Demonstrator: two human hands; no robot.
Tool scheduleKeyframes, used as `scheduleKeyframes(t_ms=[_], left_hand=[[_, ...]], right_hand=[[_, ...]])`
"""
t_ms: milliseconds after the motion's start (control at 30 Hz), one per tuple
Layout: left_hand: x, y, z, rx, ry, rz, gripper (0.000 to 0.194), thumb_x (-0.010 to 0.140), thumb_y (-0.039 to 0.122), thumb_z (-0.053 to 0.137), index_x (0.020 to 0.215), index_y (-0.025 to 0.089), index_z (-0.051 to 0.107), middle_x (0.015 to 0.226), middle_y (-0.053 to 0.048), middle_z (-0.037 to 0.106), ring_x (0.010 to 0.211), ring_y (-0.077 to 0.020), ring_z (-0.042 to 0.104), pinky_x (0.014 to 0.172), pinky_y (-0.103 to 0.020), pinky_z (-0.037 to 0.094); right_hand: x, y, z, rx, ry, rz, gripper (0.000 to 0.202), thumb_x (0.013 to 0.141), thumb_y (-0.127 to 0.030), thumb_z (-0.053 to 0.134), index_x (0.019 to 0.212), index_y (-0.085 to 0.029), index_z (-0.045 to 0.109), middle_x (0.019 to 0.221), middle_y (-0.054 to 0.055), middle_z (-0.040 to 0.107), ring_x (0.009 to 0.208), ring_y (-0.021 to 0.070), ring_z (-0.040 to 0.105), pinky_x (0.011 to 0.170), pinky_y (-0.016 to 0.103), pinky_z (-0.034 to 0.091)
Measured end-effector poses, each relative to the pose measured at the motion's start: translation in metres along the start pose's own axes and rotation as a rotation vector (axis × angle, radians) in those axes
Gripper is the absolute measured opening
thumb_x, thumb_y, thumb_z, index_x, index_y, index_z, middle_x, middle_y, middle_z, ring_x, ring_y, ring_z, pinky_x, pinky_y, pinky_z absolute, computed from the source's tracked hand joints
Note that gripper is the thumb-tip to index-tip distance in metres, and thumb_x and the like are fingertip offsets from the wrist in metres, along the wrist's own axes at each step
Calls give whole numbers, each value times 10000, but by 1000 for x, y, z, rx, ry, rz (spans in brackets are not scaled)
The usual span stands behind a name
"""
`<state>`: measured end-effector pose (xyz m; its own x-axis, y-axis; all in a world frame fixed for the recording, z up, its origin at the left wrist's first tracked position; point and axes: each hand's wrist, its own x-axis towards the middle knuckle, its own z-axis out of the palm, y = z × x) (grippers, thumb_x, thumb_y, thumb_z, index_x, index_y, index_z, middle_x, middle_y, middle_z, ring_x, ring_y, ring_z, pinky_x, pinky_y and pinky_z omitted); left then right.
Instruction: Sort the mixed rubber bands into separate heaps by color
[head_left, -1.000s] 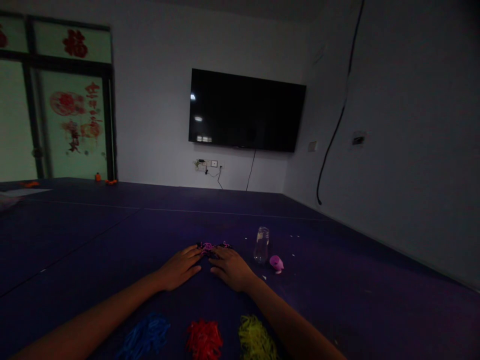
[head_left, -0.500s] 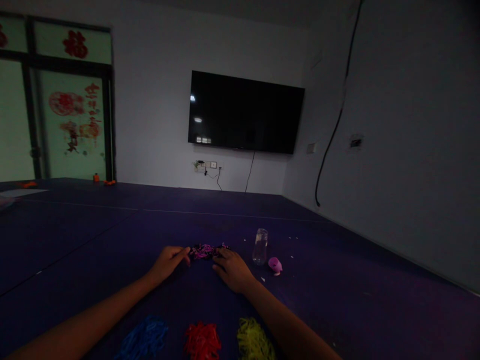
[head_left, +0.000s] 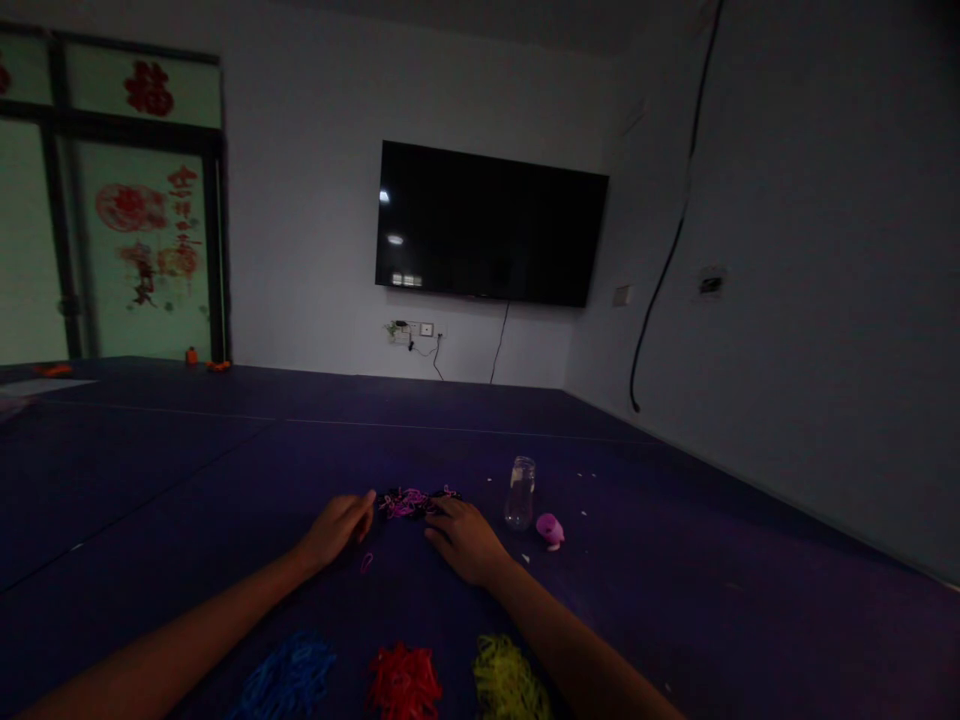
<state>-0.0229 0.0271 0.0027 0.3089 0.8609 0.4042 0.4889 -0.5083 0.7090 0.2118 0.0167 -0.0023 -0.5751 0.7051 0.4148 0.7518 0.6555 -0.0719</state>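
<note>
A loose pile of pink and black rubber bands (head_left: pixel 409 503) lies on the dark purple surface, between my two hands. My left hand (head_left: pixel 339 530) is at the pile's left edge, index finger pointing toward it and the other fingers partly bent; nothing shows in its grasp. Just below that hand, a single pink rubber band (head_left: pixel 367 563) rests apart from the pile. Lying over the pile's right end is my right hand (head_left: pixel 466 540), palm down with its fingers spread. Its fingertips touch the bands.
Blue strands (head_left: pixel 289 675), red strands (head_left: pixel 405 682) and yellow strands (head_left: pixel 511 680) form separate heaps nearest me. A clear bottle (head_left: pixel 520 495) stands right of my right hand, beside a small pink cup-like object (head_left: pixel 550 530). White scraps are scattered around. A television (head_left: pixel 491 225) hangs on the far wall.
My left hand has drawn slightly back from the pile. One pink rubber band now lies alone below it. My right hand has hardly moved.
</note>
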Motion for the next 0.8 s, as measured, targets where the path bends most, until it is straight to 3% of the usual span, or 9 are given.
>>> scheduleKeyframes(t_ms=[100, 167, 267, 433, 633, 800], left_hand=[[0, 2, 0, 136, -58, 233, 544, 879, 527, 229, 754, 196, 641, 840, -38, 667, 864, -189, 565, 814, -315, 416], [-1, 1, 2, 234, -131, 321, 464, 893, 487, 268, 939, 225, 648, 1091, -37, 627, 1106, -212, 462, 953, -368, 332], [-1, -2, 5, 354, -209, 300, 415, 899, 465, 295, 1143, 264, 564, 1281, -20, 510, 1259, -232, 304, 1021, -434, 241], [1, -9, 7, 433, -271, 228, 437, 908, 473, 251, 1245, 294, 463, 1348, -13, 436, 1302, -251, 233, 1039, -513, 152], [2, -12, 9, 450, -288, 189, 474, 896, 498, 258, 1259, 261, 450, 1340, -33, 446, 1308, -246, 219, 1044, -509, 148], [4, -12, 9, 293, -184, 157, 543, 888, 529, 210, 1201, 215, 522, 1286, -54, 502, 1266, -232, 309, 1042, -455, 215]], right_hand=[[0, 0, 0, 4, -8, 6, 329, 888, -342, 390, 1083, -188, 605, 1206, 96, 529, 1115, 212, 468, 946, 341, 331], [0, -1, 0, 2, -14, 7, 334, 890, -342, 385, 1090, -186, 602, 1205, 97, 531, 1111, 214, 472, 945, 343, 333], [1, -1, -1, -4, -15, 7, 340, 889, -340, 382, 1096, -180, 599, 1221, 99, 520, 1125, 218, 462, 952, 347, 329], [1, -2, -1, -6, -7, 15, 339, 888, -336, 381, 1090, -181, 605, 1228, 98, 516, 1136, 215, 454, 957, 345, 327], [1, -2, -2, -7, -13, 11, 329, 888, -322, 383, 1080, -179, 610, 1215, 96, 526, 1130, 212, 459, 955, 342, 331], [1, -1, 0, -3, -2, 1, 320, 888, -319, 388, 1071, -184, 613, 1214, 88, 526, 1132, 207, 455, 962, 341, 329]])
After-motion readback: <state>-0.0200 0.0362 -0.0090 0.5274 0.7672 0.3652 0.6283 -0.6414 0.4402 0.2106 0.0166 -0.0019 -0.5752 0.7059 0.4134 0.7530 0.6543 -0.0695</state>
